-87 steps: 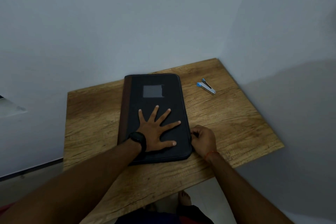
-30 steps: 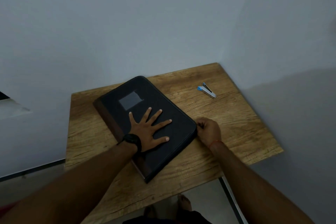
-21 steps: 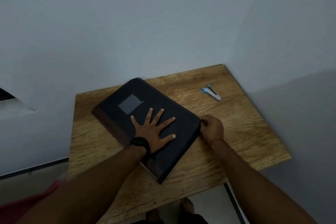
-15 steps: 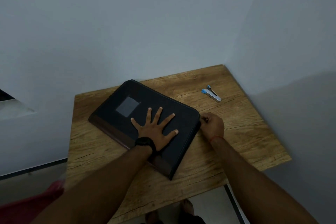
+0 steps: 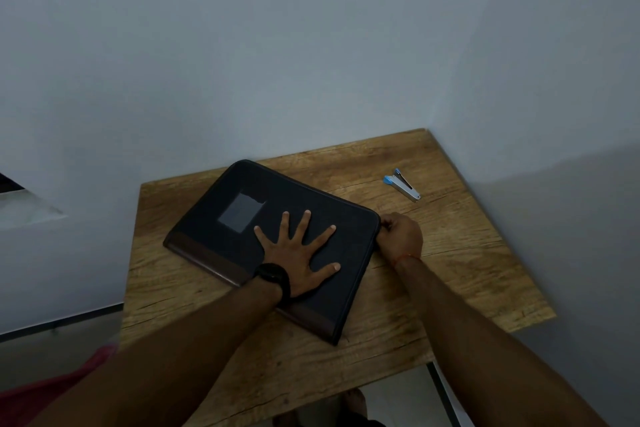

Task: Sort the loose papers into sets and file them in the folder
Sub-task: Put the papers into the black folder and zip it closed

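A closed black folder [image 5: 239, 191] with a brown spine strip and a grey label patch lies slanted on the wooden table [image 5: 450, 270]. My left hand [image 5: 298, 250] presses flat on its cover with fingers spread; a black watch is on that wrist. My right hand [image 5: 401, 232] is curled at the folder's right corner, pinching something small at the edge, probably the zipper pull. No loose papers are in sight.
A small silver stapler [image 5: 403, 184] with blue ends lies on the table at the back right. White walls close in behind and to the right. The table's front edge is near my body, with floor and feet below.
The folder has turned anticlockwise under my left hand, its spine now facing the front left. My right hand has followed the edge round to the right corner.
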